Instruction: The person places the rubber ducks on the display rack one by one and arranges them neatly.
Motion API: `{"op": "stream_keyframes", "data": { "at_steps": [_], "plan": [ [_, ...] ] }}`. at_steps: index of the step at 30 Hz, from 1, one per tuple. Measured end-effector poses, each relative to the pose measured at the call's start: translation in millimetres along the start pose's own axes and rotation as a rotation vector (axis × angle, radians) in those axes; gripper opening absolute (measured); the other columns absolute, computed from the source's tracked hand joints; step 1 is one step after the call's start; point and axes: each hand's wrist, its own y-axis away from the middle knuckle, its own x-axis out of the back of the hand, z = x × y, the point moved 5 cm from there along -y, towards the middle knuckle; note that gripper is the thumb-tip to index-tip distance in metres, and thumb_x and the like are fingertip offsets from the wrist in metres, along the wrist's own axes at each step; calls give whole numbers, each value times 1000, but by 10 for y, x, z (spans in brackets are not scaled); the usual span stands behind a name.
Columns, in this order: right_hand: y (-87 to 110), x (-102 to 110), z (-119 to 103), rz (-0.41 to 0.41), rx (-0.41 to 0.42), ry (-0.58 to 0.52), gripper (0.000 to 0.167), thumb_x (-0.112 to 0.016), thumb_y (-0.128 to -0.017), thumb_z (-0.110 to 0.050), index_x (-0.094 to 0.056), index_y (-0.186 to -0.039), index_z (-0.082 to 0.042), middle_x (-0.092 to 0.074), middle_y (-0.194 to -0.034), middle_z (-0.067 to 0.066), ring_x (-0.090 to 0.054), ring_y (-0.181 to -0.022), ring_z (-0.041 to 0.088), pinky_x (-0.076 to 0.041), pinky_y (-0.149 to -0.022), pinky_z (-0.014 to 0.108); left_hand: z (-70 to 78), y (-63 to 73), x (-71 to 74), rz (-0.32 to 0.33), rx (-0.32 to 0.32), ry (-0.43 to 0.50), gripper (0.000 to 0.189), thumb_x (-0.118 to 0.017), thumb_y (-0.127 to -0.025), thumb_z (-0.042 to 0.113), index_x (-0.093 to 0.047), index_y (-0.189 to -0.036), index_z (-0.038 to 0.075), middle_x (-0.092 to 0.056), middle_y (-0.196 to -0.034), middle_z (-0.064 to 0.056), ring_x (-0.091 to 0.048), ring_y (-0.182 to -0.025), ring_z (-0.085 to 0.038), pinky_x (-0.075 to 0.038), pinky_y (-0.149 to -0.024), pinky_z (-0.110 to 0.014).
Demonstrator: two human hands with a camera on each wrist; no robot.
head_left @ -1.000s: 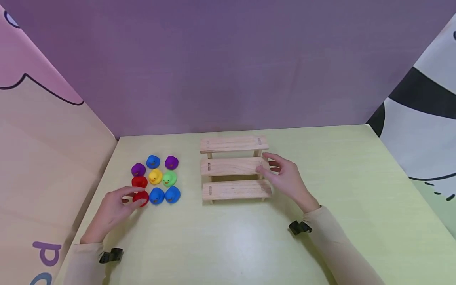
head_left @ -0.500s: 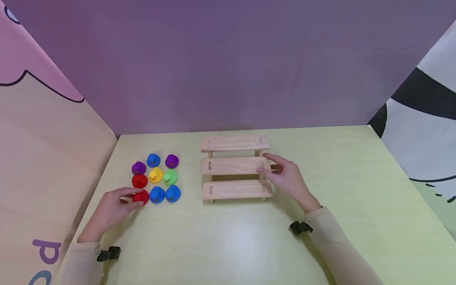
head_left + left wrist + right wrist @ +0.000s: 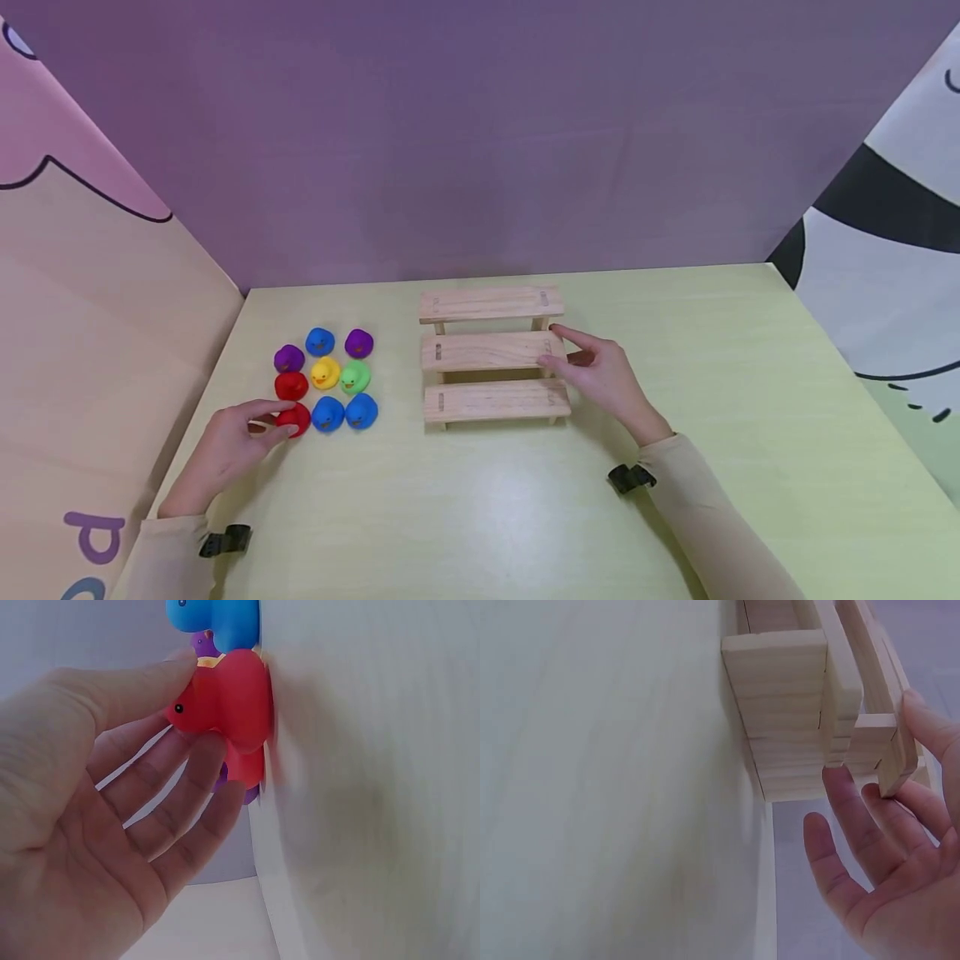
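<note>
In the head view my left hand [image 3: 234, 446] pinches a red rubber duck [image 3: 297, 419] at the front left of a group of ducks. Its thumb lies on one side of the duck's head and fingers on the other; the duck [image 3: 244, 701] sits right at the tabletop in the left wrist view. My right hand [image 3: 600, 375] grips the right end of the middle step of a three-step wooden rack [image 3: 487, 352]. The right wrist view has the thumb on top of the step [image 3: 885, 697], with fingers below and beside it.
Behind the held duck sits another red duck [image 3: 291, 386]. Two blue ducks [image 3: 362, 412] stand to its right. Yellow [image 3: 326, 372], green [image 3: 356, 377], purple [image 3: 359, 343] and blue ducks are farther back. A purple wall [image 3: 480, 150] rises behind the table.
The left fingertips have drawn back slightly to the left over the red duck, which stays in its spot. My right hand keeps its grip on the rack, which has not moved.
</note>
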Motion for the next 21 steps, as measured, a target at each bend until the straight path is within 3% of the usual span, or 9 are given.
{"op": "stream_keyframes", "data": {
  "at_steps": [6,14,21],
  "plan": [
    [-8,-9,60,-12,-12,-31,66,-82,-94,-45,-61,-152,-23,-76,-131,11,-78,-93,11,-57,-85,29,22,-3,31,19,-13,-8,30,-80,-95,13,-78,-124,3,-77,-123,-19,-75,-97,-33,-60,-77,-30],
    [-38,-3,72,-13,-14,-17,67,-83,-92,-48,-62,-151,-23,-66,-150,6,-79,-98,16,-58,-89,33,60,25,98,42,4,9,33,-80,-96,15,-77,-127,3,-77,-120,-20,-77,-94,-34,-59,-72,-26],
    [-21,3,79,-19,-68,-31,68,-83,-91,-52,-63,-151,-27,-75,-135,8,-79,-94,11,-56,-86,33,145,12,188,121,-36,22,35,-82,-95,18,-78,-126,4,-81,-111,-17,-77,-93,-34,-57,-70,-22]
  ]
}}
